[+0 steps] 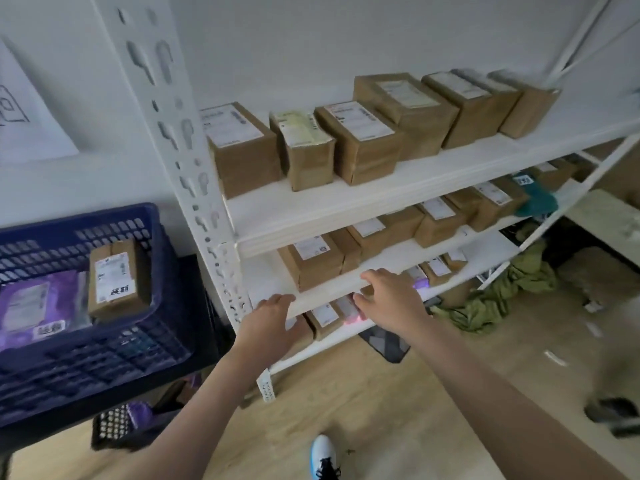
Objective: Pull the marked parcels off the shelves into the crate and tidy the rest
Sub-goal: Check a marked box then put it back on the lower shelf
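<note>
A white shelf rack (346,202) holds rows of brown cardboard parcels with white labels on three levels. On the left stands a dark blue crate (104,344) with a brown parcel (116,277) and a purple bag parcel (34,303) inside. My left hand (268,323) reaches under the middle shelf's front edge toward the lowest shelf, fingers apart, holding nothing that I can see. My right hand (391,299) hovers at the same edge, fingers spread over small parcels (327,318) on the lowest shelf. A pinkish-purple glow shows beside it.
A teal bag (536,199) lies at the right end of the middle shelf. Olive-green cloth (498,292) is heaped on the wooden floor beside the rack. A black stand carries the crate. My blue and white shoe (323,457) is below. A dark object (613,414) lies at the right.
</note>
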Demonstrator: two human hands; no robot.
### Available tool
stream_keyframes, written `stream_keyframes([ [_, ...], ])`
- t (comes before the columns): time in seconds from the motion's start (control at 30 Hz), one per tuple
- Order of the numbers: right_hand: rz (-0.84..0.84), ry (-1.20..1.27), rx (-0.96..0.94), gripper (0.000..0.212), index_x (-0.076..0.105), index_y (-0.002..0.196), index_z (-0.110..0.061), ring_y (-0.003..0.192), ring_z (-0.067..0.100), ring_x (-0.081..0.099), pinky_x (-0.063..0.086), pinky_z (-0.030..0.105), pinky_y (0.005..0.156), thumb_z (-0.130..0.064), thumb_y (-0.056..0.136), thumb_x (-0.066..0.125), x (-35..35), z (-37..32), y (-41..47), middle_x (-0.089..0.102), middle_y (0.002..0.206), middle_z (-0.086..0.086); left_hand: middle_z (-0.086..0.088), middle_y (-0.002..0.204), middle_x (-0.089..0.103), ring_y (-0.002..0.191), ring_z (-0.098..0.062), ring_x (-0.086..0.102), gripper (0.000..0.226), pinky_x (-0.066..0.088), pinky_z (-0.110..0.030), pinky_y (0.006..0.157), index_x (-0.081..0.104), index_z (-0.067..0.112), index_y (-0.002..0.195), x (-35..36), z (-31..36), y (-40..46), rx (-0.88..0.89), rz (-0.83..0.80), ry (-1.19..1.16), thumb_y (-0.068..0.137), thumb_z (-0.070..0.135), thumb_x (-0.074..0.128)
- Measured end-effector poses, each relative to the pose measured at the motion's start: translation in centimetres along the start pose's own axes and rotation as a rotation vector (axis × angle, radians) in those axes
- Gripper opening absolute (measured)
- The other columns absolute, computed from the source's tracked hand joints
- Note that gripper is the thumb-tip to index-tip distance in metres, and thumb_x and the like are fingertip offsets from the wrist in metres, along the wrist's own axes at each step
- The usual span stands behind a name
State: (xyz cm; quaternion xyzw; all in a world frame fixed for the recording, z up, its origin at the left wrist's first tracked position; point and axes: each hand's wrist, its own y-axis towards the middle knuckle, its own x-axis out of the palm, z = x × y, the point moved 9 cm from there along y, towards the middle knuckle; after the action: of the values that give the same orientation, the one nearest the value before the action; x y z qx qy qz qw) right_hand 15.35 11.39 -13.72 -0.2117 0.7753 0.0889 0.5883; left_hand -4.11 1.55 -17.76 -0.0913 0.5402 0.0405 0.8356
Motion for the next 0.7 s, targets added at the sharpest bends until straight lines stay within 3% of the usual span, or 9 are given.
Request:
stream_keyframes([
  [0.13,-0.012,-0.037,-0.013,0.053,0.050,0.143,-0.020,0.109,0.019,0.061,0.055,0.038,0.084,-0.048,0.098,0.053,-0.3,2.7,4.6,0.060,0.130,0.000,0.006,0.146,0.047,0.128,-0.019,0.049,0.056,0.049,-0.039,0.098,0.038,0.026,0.148,1.6,0.5,4.4,-0.048,-0.024,0.023,0.098,0.050,0.046],
  [0.3,-0.077,-0.103,-0.098,0.049,0.048,0.143,-0.023,0.086,0.015,0.065,0.044,0.028,0.062,-0.048,0.101,0.049,0.1,4.4,9.0,0.062,0.123,-0.002,-0.002,0.144,0.050,0.129,-0.023,0.049,0.060,0.050,-0.040,0.097,0.039,0.019,0.147,2.7,-1.0,9.5,-0.170,-0.020,0.042,0.098,0.051,0.046],
  [0.37,-0.105,-0.088,-0.121,0.050,0.047,0.144,-0.022,0.088,0.016,0.067,0.049,0.030,0.068,-0.048,0.101,0.049,0.8,4.8,10.7,0.060,0.129,-0.002,-0.002,0.148,0.046,0.133,-0.024,0.046,0.065,0.049,-0.039,0.098,0.033,0.018,0.152,3.2,-1.8,10.5,-0.214,-0.035,0.044,0.098,0.051,0.047],
  [0.5,-0.199,-0.049,-0.175,0.057,0.044,0.148,-0.017,0.110,0.020,0.063,0.054,0.037,0.085,-0.047,0.100,0.052,3.2,4.7,12.8,0.058,0.137,0.001,-0.003,0.148,0.046,0.129,-0.024,0.049,0.065,0.051,-0.039,0.094,0.033,0.018,0.151,3.2,-3.0,10.7,-0.288,-0.046,0.061,0.097,0.050,0.050],
  [0.63,-0.248,-0.047,-0.235,0.065,0.034,0.154,-0.014,0.095,0.021,0.070,0.053,0.032,0.076,-0.046,0.101,0.052,4.5,4.0,13.5,0.059,0.136,0.003,-0.004,0.145,0.049,0.122,-0.023,0.056,0.066,0.052,-0.038,0.091,0.035,0.018,0.151,2.8,-3.2,9.2,-0.371,0.009,0.029,0.096,0.049,0.054],
  [0.7,-0.235,-0.031,-0.273,0.065,0.034,0.154,-0.014,0.097,0.020,0.068,0.054,0.034,0.078,-0.046,0.100,0.053,4.6,3.9,14.1,0.058,0.137,0.003,-0.003,0.145,0.049,0.122,-0.023,0.056,0.065,0.051,-0.038,0.093,0.037,0.018,0.150,2.9,-2.9,8.0,-0.404,0.058,0.010,0.096,0.047,0.056],
])
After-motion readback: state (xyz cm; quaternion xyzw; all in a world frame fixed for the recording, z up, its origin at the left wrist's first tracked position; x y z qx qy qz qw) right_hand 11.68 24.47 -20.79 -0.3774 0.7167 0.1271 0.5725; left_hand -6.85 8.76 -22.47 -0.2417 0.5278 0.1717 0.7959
